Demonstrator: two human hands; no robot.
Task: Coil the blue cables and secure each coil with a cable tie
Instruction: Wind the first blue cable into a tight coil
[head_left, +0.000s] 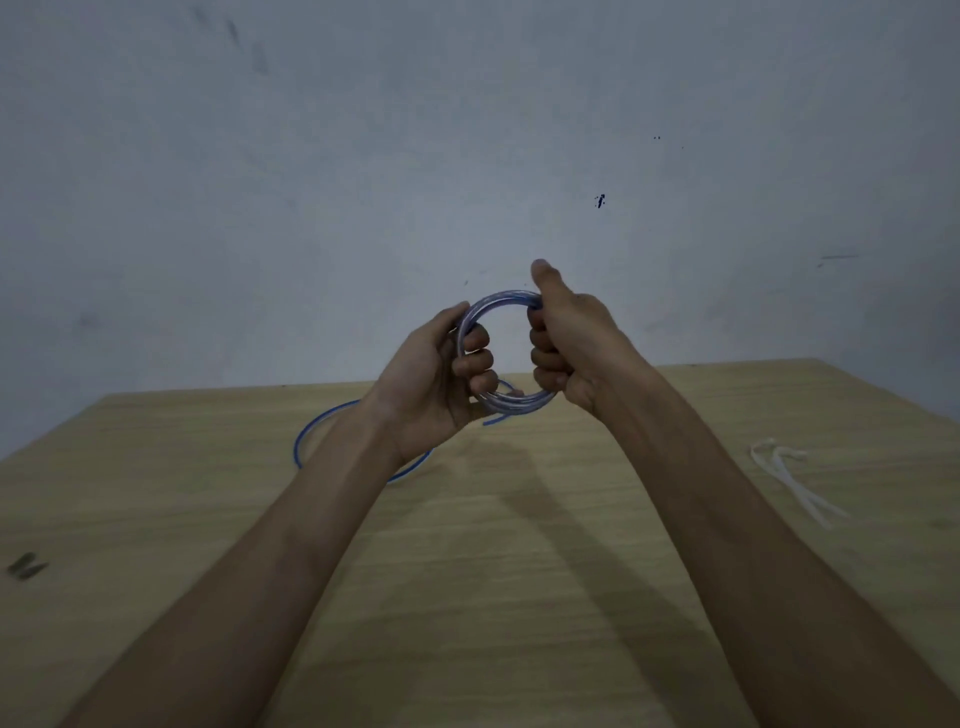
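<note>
1. Coil (498, 304) of blue cable is held upright at the centre of the frame, above the wooden table (467, 571), with its opening facing the camera.
2. The left hand (431, 379) grips the coil's left side, fingers curled through the opening. The right hand (571, 343) grips the right side likewise, thumb raised. The hands are apart.
3. A loose blue cable loop (311, 431) lies flat on the table left of centre, partly hidden behind the left forearm. Whether it joins the coil cannot be told.
4. The white cable ties (795, 483) lie on the table at the right of the frame, well apart from the coil. Their long axes run from upper left to lower right. The right hand is nearer.
5. Judgement: the coil is untied. Holding it in the left hand alone would free the right to fetch a tie.
</note>
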